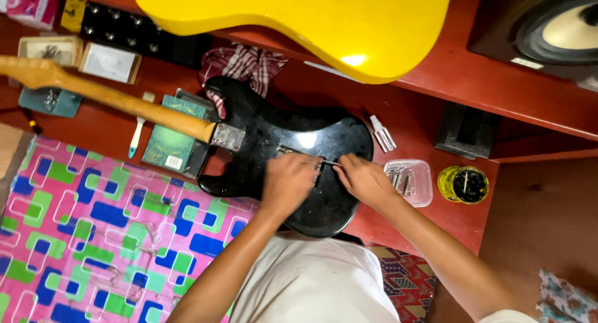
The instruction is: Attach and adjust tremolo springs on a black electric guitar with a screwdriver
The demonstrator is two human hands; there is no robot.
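A black electric guitar (pixel 274 148) lies back side up in the middle of the frame on a red workbench (pixel 423 123), its wooden neck (pixel 106 95) running off toward the upper left. The left hand (pixel 288 183) rests on the guitar body just below centre, fingers curled down over the metal parts in the open back cavity; whether it grips anything there I cannot tell. The right hand (pixel 363 180) sits just beside it to the right, its fingertips pinched together on a thin metal tool (pixel 329 163) that points left into the cavity. Right of the hands, a clear plastic box (pixel 411 181) holds small metal pieces, and a yellow round tin (pixel 463 184) stands just beyond it. A small clear bottle (pixel 382 133) lies near the guitar's upper right edge. A yellow guitar body (pixel 311 18) spans the top of the frame. A checked cloth (pixel 243 64) is bunched above the black guitar, and a bright patterned mat (pixel 93 236) fills the lower left.
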